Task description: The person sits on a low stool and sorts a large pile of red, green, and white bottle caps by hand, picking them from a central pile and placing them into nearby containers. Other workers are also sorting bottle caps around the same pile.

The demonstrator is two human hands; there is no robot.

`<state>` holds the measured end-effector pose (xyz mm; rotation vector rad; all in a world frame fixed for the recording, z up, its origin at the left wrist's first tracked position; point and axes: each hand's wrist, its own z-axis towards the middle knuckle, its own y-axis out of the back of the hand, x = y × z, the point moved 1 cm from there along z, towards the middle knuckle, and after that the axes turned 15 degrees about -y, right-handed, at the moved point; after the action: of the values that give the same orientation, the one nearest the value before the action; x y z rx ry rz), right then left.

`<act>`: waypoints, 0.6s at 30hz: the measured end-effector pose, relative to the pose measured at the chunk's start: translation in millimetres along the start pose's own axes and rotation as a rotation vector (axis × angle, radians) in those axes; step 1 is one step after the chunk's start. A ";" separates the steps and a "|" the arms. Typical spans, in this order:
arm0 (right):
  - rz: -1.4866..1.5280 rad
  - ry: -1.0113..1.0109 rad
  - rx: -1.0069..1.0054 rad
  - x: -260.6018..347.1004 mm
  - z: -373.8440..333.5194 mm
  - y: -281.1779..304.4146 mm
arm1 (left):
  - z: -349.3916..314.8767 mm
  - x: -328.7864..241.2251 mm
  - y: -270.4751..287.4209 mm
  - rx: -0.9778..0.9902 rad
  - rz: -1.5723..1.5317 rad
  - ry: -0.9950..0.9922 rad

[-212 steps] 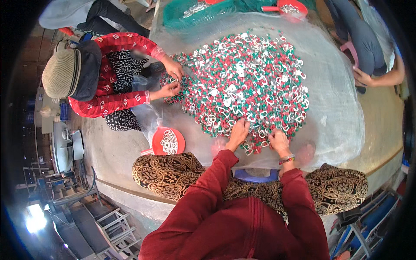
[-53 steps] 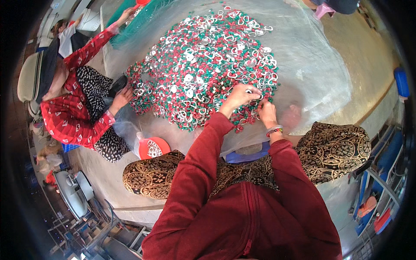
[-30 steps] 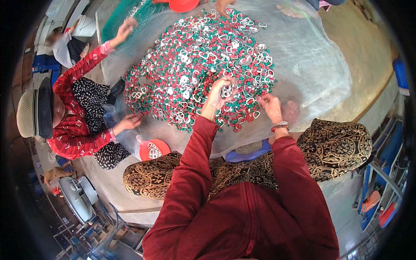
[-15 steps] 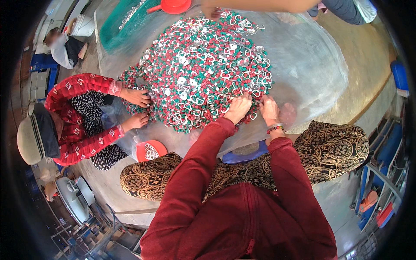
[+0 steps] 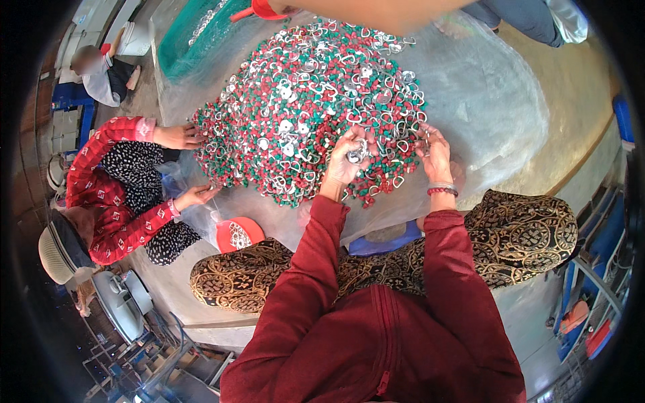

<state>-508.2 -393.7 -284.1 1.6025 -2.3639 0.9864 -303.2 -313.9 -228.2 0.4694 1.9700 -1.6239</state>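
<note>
A broad heap of small red, green and white pieces (image 5: 269,144), mixed with silvery metal rings, lies on a clear plastic sheet (image 5: 484,107). Over its near right part my left hand (image 5: 341,161) is raised, palm partly up, fingers curled round several shiny metal rings (image 5: 357,155). My right hand (image 5: 437,156) is at the heap's right edge, with thumb and fingers drawn together. Something thin and silvery shows at those fingertips, too small to make out. A beaded bracelet sits on my right wrist.
At the left a co-worker in red sleeves (image 5: 121,235) reaches to the heap. Another person's blurred arm (image 5: 376,12) crosses the top, by a red dish (image 5: 267,8). An orange-red bowl with metal rings (image 5: 254,228), green netting (image 5: 185,50) and a blue stool (image 5: 376,246) are around.
My left hand has lifted off the heap, moving left and away from me, now showing metal rings. My right hand has shifted slightly right. The co-worker's hands have drawn back left.
</note>
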 end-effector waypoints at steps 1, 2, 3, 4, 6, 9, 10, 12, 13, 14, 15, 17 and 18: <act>0.041 -0.024 0.034 0.3 -0.8 2.9 | 6.2 0.1 -6.6 0.014 0.003 -0.010; 0.083 -0.048 0.066 1.0 -1.6 5.9 | 11.5 -0.8 -13.4 0.029 0.006 -0.018; 0.107 -0.072 0.108 5.0 -4.7 3.9 | 16.9 -3.0 -20.6 0.054 0.080 -0.009; 0.075 -0.088 0.030 8.6 -6.8 1.9 | 22.5 -5.7 -31.3 0.036 0.169 0.033; 0.011 -0.118 -0.126 17.2 -12.0 -2.3 | 31.5 2.1 -26.2 0.150 0.531 0.198; -0.056 -0.062 -0.100 14.0 -10.6 0.9 | 22.2 26.0 2.3 0.548 1.343 0.053; -0.099 -0.038 -0.111 10.7 -7.0 6.0 | 10.9 40.8 20.5 0.765 1.740 -0.270; -0.405 0.205 -0.239 3.4 13.8 29.8 | 4.1 61.7 26.5 0.734 2.011 -0.230; -0.619 0.423 -0.342 -7.1 30.9 40.4 | 4.3 69.6 27.8 0.710 2.146 -0.210; -0.841 0.636 -0.432 -12.5 38.7 44.3 | 6.3 73.8 29.5 0.750 2.169 -0.217; -1.081 0.401 -0.515 -11.3 25.1 14.1 | 3.4 67.7 39.0 0.749 2.216 -0.207; -1.319 0.383 -0.586 -12.0 14.8 -10.6 | 8.9 55.2 33.4 0.682 2.160 -0.151; -1.375 0.387 -0.593 -13.0 11.7 -18.1 | 13.7 47.8 23.1 0.564 2.085 -0.153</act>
<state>-484.0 -394.3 -290.9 1.8935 -0.7342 0.1899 -325.2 -325.7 -277.1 1.6563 0.0897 -0.5292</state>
